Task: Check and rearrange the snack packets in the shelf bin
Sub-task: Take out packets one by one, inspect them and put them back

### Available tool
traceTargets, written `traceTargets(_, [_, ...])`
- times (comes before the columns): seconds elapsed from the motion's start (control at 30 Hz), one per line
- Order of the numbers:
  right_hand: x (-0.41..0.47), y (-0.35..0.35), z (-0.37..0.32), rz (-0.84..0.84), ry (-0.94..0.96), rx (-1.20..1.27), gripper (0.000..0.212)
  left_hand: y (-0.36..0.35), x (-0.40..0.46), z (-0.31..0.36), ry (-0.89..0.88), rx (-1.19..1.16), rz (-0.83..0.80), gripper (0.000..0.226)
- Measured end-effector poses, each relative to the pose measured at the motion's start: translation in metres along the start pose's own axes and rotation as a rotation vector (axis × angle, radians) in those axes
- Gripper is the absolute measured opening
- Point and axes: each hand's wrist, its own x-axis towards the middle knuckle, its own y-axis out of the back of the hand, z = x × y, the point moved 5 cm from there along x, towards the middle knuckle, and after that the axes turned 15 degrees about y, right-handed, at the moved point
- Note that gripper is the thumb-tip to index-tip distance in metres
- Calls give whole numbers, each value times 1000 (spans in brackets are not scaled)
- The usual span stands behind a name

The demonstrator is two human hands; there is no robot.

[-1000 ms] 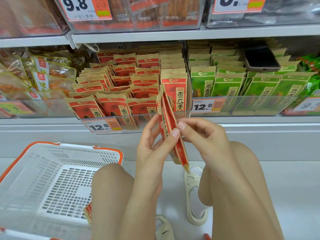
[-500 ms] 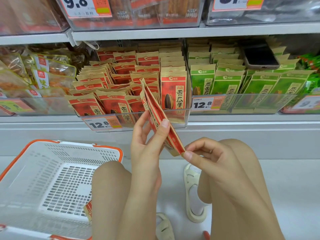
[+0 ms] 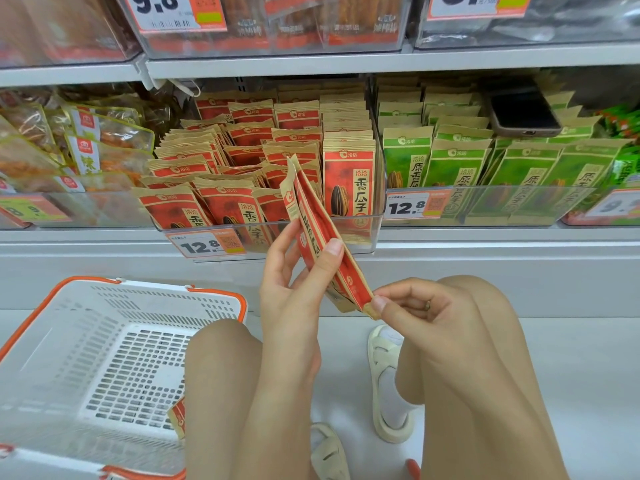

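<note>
Packets (image 3: 323,237) tilt, top upper-left toward bin (image 3: 375,233), bottom lower-right.

Grey metal store shelving (image 3: 346,64) ran across from nine to three o'clock, its pale kick panel (image 3: 104,265) meeting a light, evenly lit floor (image 3: 571,358), with a white orange-rimmed shopping basket (image 3: 41,341) sitting on that floor at seven o'clock.
</note>
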Motion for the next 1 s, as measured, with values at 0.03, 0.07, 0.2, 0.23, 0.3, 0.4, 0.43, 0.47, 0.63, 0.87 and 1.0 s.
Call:
traceTargets(0.03, [0,0,0,-1,-5,-1,16,0,0,0,-1,-2,0,71])
traceTargets(0.07, [0,-1,1,-3,-8,3,16,0,0,0,-1,-7,2,71])
traceTargets(0.2, [1,-2,3,-35,-14,1,13,1,-2,2,-8,-26,14,67])
traceTargets(0.23, [1,-4,2,-54,-19,14,11,1,-2,1,-9,-37,14,66])
traceTargets(0.3, [1,-6,-1,-87,-22,64,3,1,-1,1,0,-79,-39,63])
traceTargets(0.4, [4,-1,2,-39,-25,65,26,-7,-5,3,82,-196,-257,48])
traceTargets(0.43, [6,0,4,-30,-39,49,34,-10,-8,2,129,-243,-326,41])
traceTargets(0.47, [7,0,7,-44,-47,26,42,-13,-9,0,175,-289,-383,34])
traceTargets(0.63, [6,-5,12,-57,-61,111,43,-23,-13,-13,295,-433,-460,41])
traceTargets(0.87, [5,8,17,96,-50,221,42,-11,-8,-12,147,-146,-319,43])
traceTargets(1.0, [5,14,24,122,-35,135,49,-3,-5,-10,-13,79,-211,33])
